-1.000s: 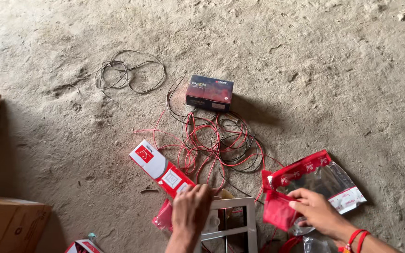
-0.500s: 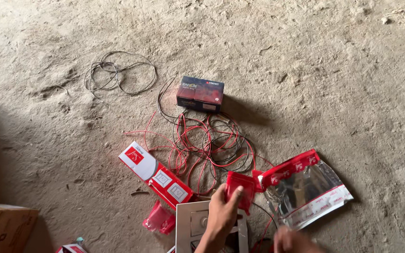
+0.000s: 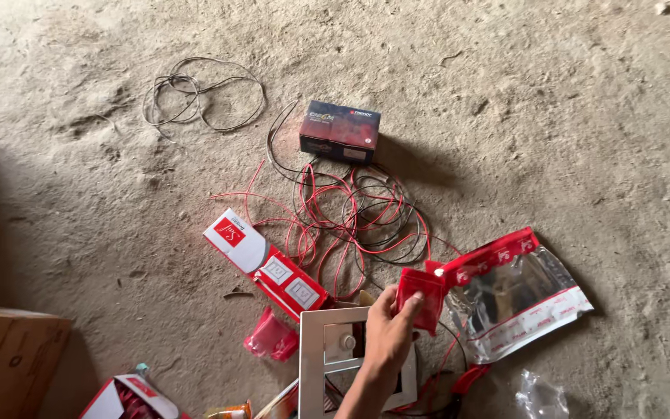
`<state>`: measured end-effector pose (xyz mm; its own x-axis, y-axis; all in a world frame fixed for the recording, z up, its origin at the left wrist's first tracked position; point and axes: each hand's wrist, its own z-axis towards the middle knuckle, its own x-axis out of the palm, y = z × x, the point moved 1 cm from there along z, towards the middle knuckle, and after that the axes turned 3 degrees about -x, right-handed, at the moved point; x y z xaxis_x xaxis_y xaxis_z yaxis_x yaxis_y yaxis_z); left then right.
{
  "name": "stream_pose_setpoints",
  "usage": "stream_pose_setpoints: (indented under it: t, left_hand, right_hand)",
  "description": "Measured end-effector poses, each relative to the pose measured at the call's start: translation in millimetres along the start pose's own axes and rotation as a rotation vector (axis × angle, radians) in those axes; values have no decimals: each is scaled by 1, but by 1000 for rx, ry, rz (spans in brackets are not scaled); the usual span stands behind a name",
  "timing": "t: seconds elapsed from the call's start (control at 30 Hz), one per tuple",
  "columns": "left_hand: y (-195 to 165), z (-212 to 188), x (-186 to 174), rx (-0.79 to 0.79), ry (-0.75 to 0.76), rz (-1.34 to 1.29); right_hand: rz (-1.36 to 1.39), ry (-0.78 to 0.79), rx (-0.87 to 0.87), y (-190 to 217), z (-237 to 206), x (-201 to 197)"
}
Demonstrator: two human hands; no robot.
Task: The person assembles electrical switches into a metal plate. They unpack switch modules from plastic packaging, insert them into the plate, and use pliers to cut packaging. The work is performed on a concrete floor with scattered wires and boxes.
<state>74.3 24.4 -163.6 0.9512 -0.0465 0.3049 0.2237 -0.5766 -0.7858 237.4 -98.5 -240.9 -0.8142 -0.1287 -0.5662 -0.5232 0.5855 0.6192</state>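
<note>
A sandy concrete floor is seen, strewn with a tangle of red and black wires and a clear red-topped bag. A white switch frame lies below. A small red packet is pinched in the left hand, above the frame. The right hand is out of view.
</note>
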Motion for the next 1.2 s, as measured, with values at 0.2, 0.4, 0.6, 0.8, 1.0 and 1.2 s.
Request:
stream_pose_setpoints:
  t: [0.2, 0.4, 0.6, 0.8, 1.0, 1.2]
  left_hand:
    - [8, 11, -1, 161, 77, -161]
    - [8, 15, -5, 15, -6, -95]
    - [-12, 24, -5, 120, 82, -253]
    - [-72, 43, -13, 115, 153, 33]
    - [-147, 33, 0, 182, 438, 255]
    - [-157, -18, 2, 227, 548, 285]
  right_hand:
    - [-21, -1, -5, 19, -4, -5]
    - [-42, -8, -15, 22, 2, -12]
    - [-76, -20, -83, 8, 7, -15]
    - [-281, -51, -427, 95, 45, -136]
    - [-185, 124, -285, 207, -8, -221]
    - [84, 260, -520, 237, -41, -196]
